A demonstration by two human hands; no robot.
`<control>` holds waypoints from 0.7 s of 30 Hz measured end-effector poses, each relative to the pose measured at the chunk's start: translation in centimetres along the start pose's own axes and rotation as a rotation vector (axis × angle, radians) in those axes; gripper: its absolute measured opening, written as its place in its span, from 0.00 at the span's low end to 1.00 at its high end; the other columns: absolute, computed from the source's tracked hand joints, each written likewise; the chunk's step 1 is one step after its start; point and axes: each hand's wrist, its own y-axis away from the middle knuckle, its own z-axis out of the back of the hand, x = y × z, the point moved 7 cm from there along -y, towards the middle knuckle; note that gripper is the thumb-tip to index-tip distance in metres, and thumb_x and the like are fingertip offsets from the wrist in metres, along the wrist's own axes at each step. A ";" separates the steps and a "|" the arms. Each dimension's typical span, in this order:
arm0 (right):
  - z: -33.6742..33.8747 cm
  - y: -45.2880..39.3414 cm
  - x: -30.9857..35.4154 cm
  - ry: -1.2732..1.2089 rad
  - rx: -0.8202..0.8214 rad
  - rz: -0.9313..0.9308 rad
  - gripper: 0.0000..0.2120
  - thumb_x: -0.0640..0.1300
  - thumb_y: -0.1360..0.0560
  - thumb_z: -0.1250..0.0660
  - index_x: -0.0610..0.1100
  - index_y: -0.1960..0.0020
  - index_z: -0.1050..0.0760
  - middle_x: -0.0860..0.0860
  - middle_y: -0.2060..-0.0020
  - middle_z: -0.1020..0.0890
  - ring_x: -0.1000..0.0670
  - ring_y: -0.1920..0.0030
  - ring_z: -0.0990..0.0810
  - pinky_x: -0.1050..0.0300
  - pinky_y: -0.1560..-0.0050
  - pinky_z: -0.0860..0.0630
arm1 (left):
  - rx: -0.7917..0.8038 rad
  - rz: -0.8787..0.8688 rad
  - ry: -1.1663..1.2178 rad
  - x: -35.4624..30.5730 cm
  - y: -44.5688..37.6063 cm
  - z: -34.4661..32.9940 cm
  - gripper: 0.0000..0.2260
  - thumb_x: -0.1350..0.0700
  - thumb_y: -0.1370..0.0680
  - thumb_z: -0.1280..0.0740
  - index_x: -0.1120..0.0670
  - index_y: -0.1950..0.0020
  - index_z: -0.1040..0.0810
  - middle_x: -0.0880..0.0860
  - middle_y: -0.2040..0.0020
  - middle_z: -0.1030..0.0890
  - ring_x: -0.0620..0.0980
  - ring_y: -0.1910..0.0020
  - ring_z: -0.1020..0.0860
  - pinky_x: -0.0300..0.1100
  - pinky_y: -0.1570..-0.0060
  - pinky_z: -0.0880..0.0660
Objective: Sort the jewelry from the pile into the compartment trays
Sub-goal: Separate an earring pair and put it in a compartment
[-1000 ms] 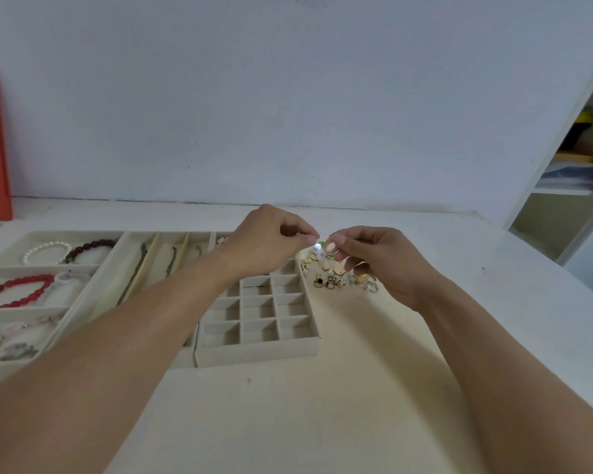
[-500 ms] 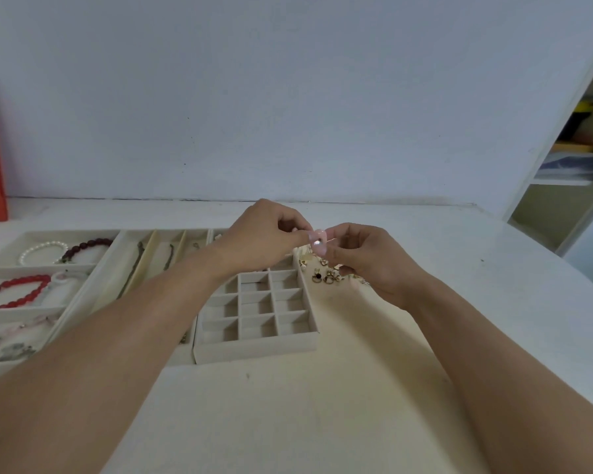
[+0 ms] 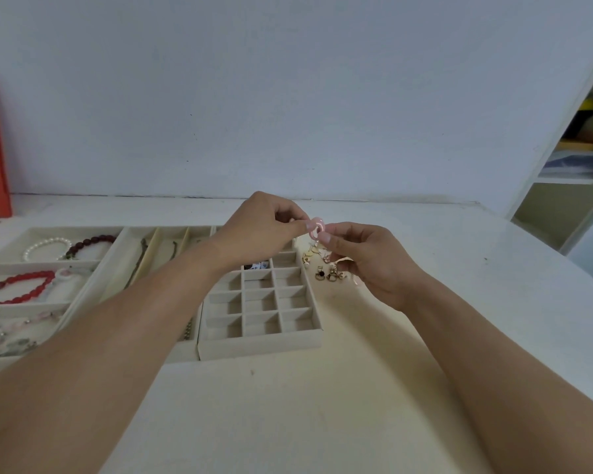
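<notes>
L hand + R hand both pinched a small pink ring, held in air above far edge of grid tray. Jewelry pile lay on tabletop just R of tray, partly behind R hand.

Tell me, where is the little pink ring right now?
The pink ring is up in the air, pinched between the left hand and right hand, above the jewelry pile.

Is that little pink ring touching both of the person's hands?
Touching. The head view shows the pink ring pinched between the left hand's thumb and forefinger, with the right hand's fingertips pressed against its other side, above the jewelry pile.
</notes>
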 end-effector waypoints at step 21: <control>-3.4 -7.2 4.7 0.943 -0.070 0.188 0.09 0.53 0.24 0.27 0.48 0.54 0.14 0.50 0.60 0.15 0.55 0.69 0.23 0.67 0.70 0.30 | -0.376 0.055 0.103 2.8 -0.4 6.4 0.06 0.54 0.20 0.31 0.49 0.48 0.14 0.45 0.54 0.15 0.43 0.54 0.19 0.36 0.53 0.23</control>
